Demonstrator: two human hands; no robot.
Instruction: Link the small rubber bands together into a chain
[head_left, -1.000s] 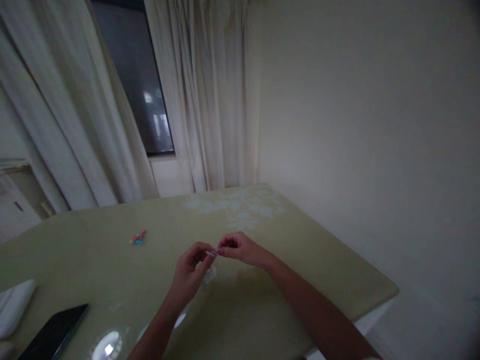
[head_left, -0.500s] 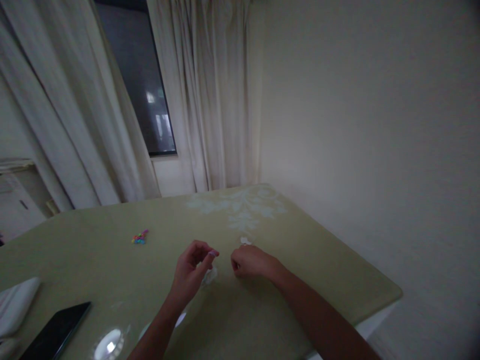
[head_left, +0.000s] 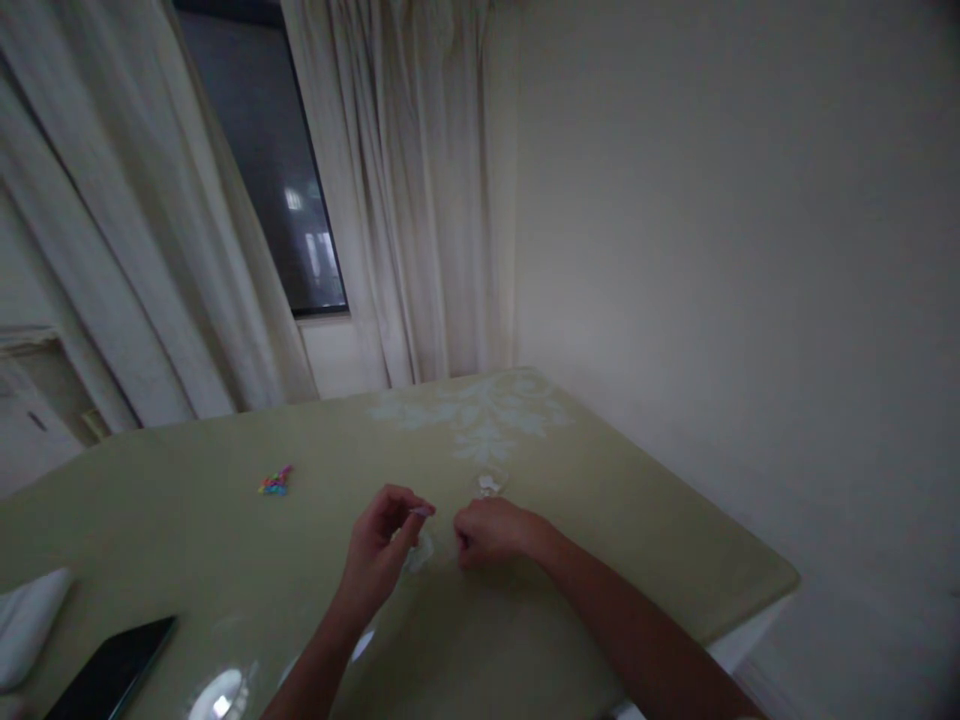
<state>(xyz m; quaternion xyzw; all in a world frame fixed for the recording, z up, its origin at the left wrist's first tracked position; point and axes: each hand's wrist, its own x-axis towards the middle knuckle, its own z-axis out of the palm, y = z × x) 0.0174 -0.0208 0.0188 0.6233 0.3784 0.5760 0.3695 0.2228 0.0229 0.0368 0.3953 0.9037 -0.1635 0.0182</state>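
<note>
My left hand (head_left: 386,535) is raised over the table, thumb and forefinger pinched on a small pale piece (head_left: 422,511). Under its fingertips lies a clear, crumpled plastic piece (head_left: 418,550). To its right, my right hand (head_left: 491,530) is closed, knuckles up, just above the tabletop; whatever its fingers hold is hidden. A small white item (head_left: 489,484) in something clear lies just beyond my right hand. A small pile of colourful pieces (head_left: 276,482) sits farther left on the table.
On the green-yellow table (head_left: 637,530), a black phone or tablet (head_left: 112,665) and a white object (head_left: 34,620) lie at the left. A shiny round clear object (head_left: 220,695) is near the front. Curtains (head_left: 442,200) and a wall (head_left: 712,250) stand behind.
My right hand has shifted slightly left and down, showing more of the white item beyond it. My left hand keeps its pinch. The whole view has moved slightly.
</note>
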